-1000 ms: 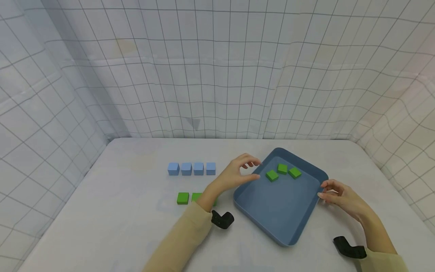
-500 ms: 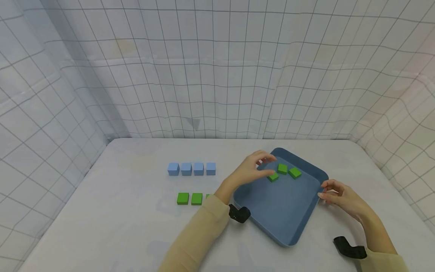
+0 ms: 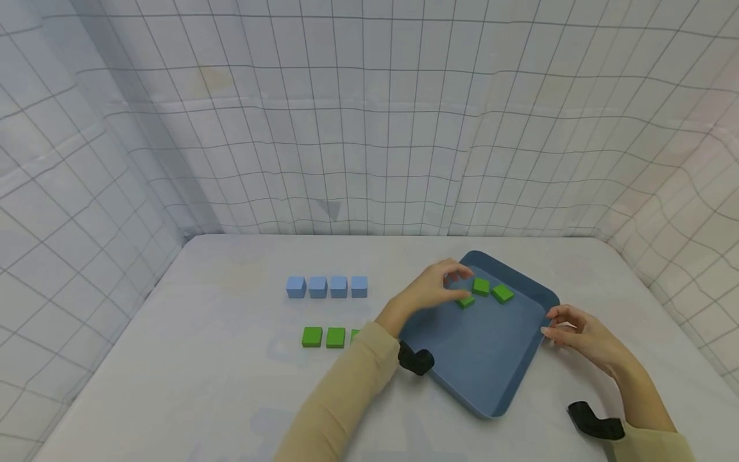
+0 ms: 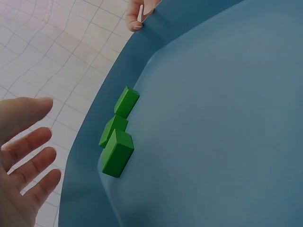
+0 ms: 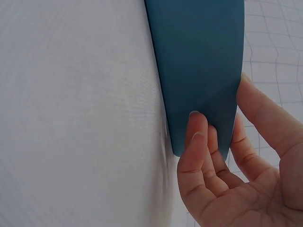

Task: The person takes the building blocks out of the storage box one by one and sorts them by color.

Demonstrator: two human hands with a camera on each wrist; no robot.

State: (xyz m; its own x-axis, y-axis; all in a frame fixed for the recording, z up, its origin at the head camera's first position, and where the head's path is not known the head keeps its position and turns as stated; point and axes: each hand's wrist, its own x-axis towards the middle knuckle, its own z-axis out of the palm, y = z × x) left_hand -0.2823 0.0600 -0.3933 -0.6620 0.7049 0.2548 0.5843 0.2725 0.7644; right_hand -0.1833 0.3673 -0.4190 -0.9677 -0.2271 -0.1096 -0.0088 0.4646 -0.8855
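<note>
My left hand (image 3: 430,287) hovers over the left side of a blue tray (image 3: 479,359), thumb and fingers spread apart with nothing between them. Three green blocks lie in the tray's far part; the closest one (image 3: 466,303) is partly covered by the left hand, and a middle block (image 3: 481,287) and a right block (image 3: 503,294) lie just beyond. In the left wrist view, all three sit close to the wall, the nearest block (image 4: 118,153) largest. My right hand (image 3: 577,330) holds the tray's right edge, thumb (image 5: 258,99) at the rim and curled fingers (image 5: 196,146) against the outer wall.
Left of the tray, a row of several light blue cubes (image 3: 328,287) stands on the white table (image 3: 202,359). In front of them is a row of green blocks (image 3: 335,337), its right end hidden by my left sleeve. Gridded white curtains (image 3: 369,128) enclose the table.
My left hand has moved right, from the tray's left rim to over its inside beside the green blocks. The right hand and the tray have stayed put.
</note>
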